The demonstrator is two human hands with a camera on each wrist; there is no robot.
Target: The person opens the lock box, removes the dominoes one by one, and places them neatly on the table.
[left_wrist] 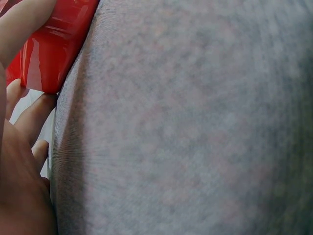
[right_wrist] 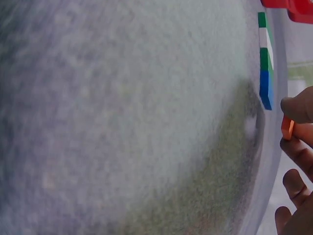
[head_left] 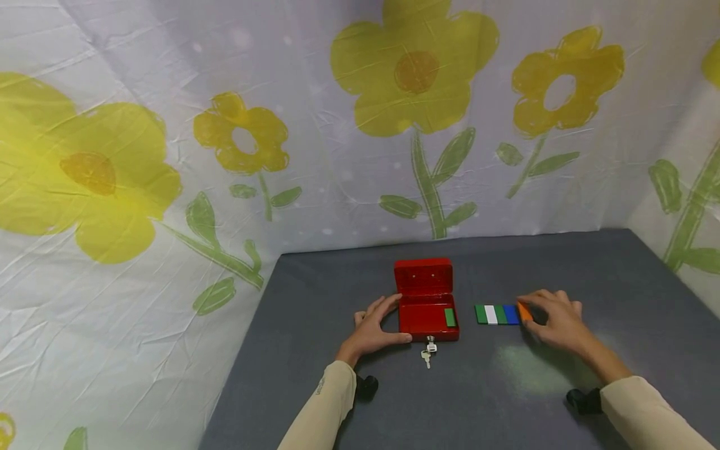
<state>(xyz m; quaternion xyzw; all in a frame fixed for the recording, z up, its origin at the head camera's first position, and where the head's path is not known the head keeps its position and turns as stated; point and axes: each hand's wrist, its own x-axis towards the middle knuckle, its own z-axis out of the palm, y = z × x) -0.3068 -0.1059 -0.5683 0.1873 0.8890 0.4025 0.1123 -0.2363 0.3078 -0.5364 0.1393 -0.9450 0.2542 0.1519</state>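
A red metal cash box (head_left: 429,319) stands with its lid up, and a green block (head_left: 450,317) lies inside at its right. My left hand (head_left: 371,331) grips the box's left end, thumb at the front and fingers toward the back; in the left wrist view, fingers touch the glossy red wall (left_wrist: 49,58). My right hand (head_left: 557,319) pinches an orange block (right_wrist: 287,127) between thumb and fingertips. Just left of it is a row of flat blocks: green, a white block (head_left: 491,314), green, then a blue block (head_left: 510,314) at the end nearest the orange one.
Two keys (head_left: 427,356) hang from the lock at the box's front. The dark grey tabletop (head_left: 450,406) reaches back to a curtain (head_left: 337,187) printed with yellow flowers. A dark wrist camera (head_left: 585,401) sits under the right wrist.
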